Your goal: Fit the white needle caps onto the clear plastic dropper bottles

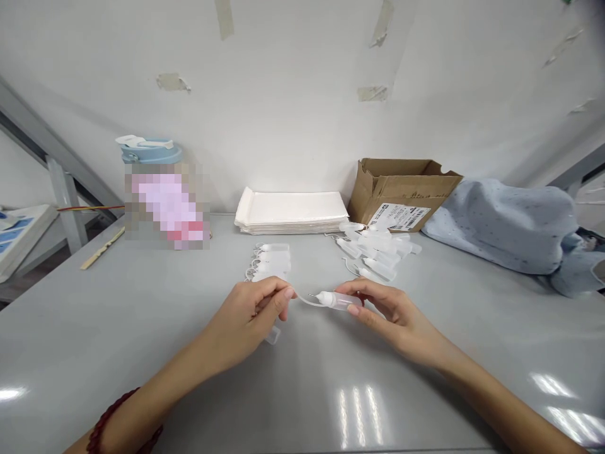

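In the middle of the view, my right hand (380, 312) grips a small translucent needle-tip bottle (344, 301) by its body. The bottle lies roughly level, its thin metal needle pointing left. A white flexible strap (308, 302) curves from its neck to my left hand (259, 309), whose thumb and forefinger pinch the far end. That end is hidden by the fingers. Under my left hand another bottle (273, 335) shows only in part. Just beyond it, several like bottles (274, 257) lie in a neat row, their straps looped at the left.
A loose heap of bottles (378, 249) lies right of centre, before an open cardboard box (401, 189). White padded envelopes (293, 211) are stacked by the wall. Pale blue cloth (505, 224) lies at the right. A blue-lidded container (149, 151) and a wooden stick (103, 248) are at the left.
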Available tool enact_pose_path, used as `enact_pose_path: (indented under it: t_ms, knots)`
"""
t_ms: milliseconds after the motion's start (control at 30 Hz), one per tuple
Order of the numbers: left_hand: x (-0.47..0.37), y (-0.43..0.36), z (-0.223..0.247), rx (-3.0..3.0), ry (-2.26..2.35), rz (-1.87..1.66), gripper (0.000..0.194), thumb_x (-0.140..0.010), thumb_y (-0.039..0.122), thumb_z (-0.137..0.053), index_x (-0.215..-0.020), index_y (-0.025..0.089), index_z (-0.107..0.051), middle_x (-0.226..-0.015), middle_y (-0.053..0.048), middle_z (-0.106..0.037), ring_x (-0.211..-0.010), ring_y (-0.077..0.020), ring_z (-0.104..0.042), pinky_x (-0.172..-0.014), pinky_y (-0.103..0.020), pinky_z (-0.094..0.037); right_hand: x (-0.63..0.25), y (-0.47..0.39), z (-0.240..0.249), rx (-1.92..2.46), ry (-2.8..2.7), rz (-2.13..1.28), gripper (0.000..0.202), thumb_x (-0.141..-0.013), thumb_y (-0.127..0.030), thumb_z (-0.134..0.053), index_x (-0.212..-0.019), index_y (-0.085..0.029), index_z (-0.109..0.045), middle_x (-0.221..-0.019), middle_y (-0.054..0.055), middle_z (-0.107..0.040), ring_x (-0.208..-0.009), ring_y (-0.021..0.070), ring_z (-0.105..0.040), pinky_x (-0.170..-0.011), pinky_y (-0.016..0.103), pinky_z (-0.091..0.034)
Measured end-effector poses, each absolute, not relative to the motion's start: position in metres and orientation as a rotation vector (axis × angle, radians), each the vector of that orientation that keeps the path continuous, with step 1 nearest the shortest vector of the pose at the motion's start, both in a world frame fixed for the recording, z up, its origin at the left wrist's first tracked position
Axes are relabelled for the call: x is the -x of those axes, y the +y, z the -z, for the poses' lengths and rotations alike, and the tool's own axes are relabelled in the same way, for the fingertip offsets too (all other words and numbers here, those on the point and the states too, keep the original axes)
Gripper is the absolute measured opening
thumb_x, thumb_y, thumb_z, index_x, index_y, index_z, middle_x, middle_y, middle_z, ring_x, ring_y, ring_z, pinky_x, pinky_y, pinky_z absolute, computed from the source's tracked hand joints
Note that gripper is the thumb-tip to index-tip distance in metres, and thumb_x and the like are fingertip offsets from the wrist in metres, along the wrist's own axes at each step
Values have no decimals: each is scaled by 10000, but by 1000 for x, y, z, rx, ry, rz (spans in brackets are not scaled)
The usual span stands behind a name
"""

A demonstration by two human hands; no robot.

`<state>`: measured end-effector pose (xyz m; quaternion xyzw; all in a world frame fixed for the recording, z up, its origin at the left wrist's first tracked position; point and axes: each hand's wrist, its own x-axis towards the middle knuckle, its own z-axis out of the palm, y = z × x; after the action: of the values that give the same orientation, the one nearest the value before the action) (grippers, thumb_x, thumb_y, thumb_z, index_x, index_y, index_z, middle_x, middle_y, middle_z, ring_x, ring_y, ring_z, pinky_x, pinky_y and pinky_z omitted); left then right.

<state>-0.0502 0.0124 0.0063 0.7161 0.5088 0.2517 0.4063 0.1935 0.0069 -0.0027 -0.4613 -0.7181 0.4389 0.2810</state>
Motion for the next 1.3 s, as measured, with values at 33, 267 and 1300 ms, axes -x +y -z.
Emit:
enact_pose_path:
  t_ms: [33,267,1300]
  knots:
    - [50,12,-7,-1825,1273,-628,325,-919,360,-407,-693,175,-547,-530,51,-457,-440,-78,-392,-431,-189,-355,-193,7,3,1231,-1929,-1168,228,-896,-360,-516,-1058,-246,-630,-1002,49,-639,-942,223,-567,-828,367,-453]
    - [48,8,-9,-1763,1139,-612,283,-920,342,-414,-792,181,-609,-646,26,-559,-474,-75,-460,-488,-204,-416,-193,5,5,1225,-1943,-1083,224,-892,-375,-521,-1050,-263,-635,-942,42,-641,-863,212,-559,-772,354,-472]
    - [47,6,-14,-1566,1061,-631,293,-906,335,-459,-698,163,-573,-608,44,-516,-484,-67,-424,-520,-215,-365,-185,-2,11,1177,-1793,-982,156,-862,-298,-579,-996,-247,-642,-874,-5,-653,-787,138,-574,-756,259,-487]
